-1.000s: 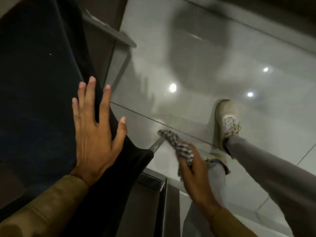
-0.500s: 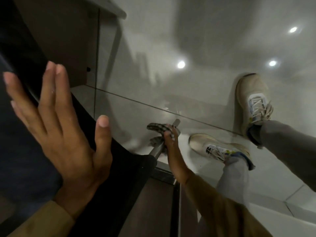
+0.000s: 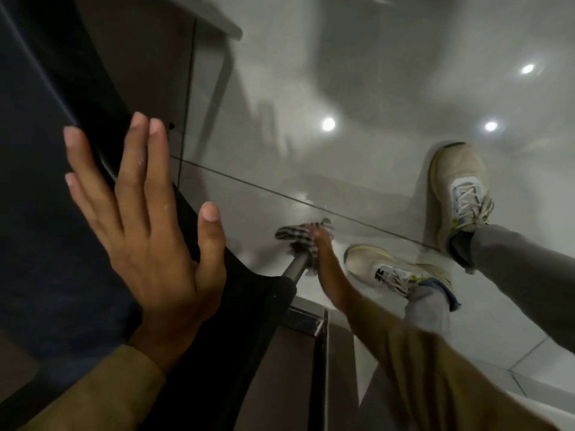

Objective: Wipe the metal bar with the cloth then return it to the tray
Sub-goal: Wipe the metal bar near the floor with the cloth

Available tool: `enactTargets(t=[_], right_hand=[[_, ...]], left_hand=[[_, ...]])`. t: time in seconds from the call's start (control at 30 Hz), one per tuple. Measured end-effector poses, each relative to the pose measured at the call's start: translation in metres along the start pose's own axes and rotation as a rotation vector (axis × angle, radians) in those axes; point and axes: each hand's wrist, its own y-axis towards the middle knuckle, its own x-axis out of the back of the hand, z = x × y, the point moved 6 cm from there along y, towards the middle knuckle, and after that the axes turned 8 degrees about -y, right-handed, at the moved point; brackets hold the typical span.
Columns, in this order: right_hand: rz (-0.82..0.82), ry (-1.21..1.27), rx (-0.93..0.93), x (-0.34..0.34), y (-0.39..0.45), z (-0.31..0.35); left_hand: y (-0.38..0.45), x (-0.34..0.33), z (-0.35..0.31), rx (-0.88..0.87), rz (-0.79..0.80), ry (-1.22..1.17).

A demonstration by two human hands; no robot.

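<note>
Checked cloth [image 3: 298,237], one, clamped by the right hand [image 3: 323,253] around one metal bar [image 3: 295,269]; left hand [image 3: 146,231] spread flat; two shoes [image 3: 457,194], no legible writing.

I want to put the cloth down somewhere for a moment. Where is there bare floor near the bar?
Bare tile lies beyond the metal bar, out to the ceiling-light reflections, and left of it toward the dark panel. Right of the bar is crowded: two shoes stand close by, and the right hand presses the checked cloth on the bar. The left hand rests open on the panel.
</note>
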Motion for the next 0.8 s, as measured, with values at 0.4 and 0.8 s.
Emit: enactTargets(t=[0.4,0.8], right_hand=[[-0.07,-0.068,0.093,-0.026,-0.061,0.006],[0.007,-0.308,0.008,-0.029,-0.031,-0.021]], left_hand=[[0.001,0.002,-0.001,0.092,0.073,0.037],[0.001,0.003,0.004,0.111,0.006,-0.047]])
